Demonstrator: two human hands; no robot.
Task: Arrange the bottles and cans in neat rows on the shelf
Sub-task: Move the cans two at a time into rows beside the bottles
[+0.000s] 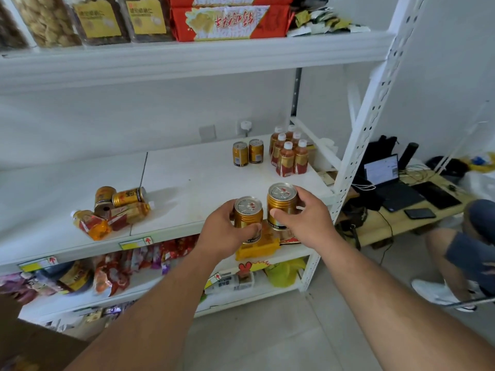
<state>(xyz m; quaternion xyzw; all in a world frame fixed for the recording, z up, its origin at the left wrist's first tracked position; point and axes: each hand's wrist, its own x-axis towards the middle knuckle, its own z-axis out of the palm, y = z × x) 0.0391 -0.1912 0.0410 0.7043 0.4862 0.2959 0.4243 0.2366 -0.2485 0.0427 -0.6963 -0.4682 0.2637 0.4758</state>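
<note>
My left hand grips an upright gold can at the white shelf's front edge. My right hand holds a second upright gold can just to its right and slightly higher. Two gold cans stand side by side at the back right, next to a block of several amber bottles with white caps. At the front left lies a jumbled pile of cans and toppled bottles.
The shelf above carries snack jars and red packets. Lower shelves hold snack bags and a yellow box. A white upright post bounds the right end. Beyond it are a low table with a laptop and a seated person's legs.
</note>
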